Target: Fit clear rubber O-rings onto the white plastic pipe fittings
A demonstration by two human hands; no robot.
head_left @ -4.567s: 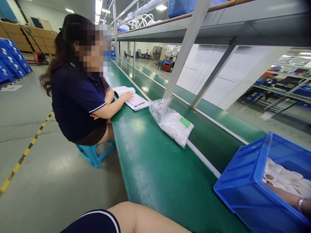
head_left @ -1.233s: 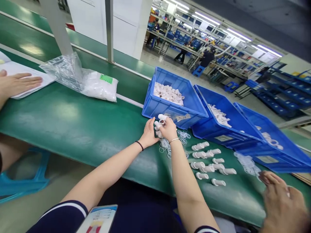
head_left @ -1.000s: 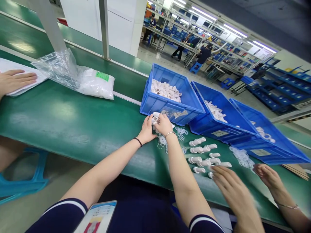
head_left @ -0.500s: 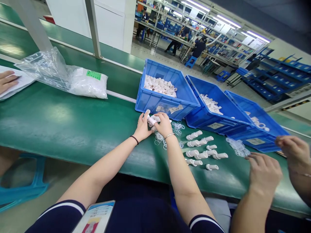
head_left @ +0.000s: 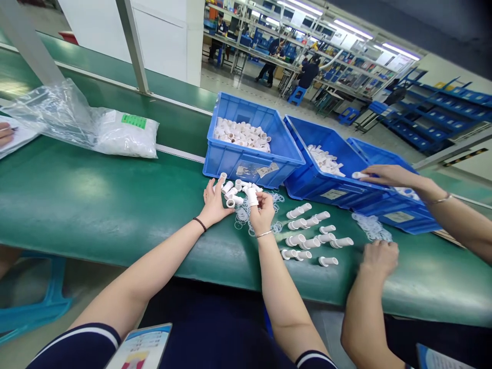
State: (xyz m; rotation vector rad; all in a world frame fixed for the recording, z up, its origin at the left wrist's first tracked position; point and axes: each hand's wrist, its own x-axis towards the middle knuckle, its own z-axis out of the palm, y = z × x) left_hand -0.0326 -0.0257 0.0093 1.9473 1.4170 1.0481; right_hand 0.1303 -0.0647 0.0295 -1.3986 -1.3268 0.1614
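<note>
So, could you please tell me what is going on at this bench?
The person's right hand holds a white tube, while the left hand is at a cluster of tubes. Clear rings lie beside them, and more tubes are set out to the right. A co-worker's hand holds a white piece near a blue bin.

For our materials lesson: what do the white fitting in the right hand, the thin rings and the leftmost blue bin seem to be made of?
White fitting: probably rigid plastic, smooth with a soft sheen, judging by its even colour.
Thin rings: perhaps rubber or soft plastic; they look pale and translucent.
Blue bin: likely moulded plastic, semi-gloss, given its thick rim.
</note>
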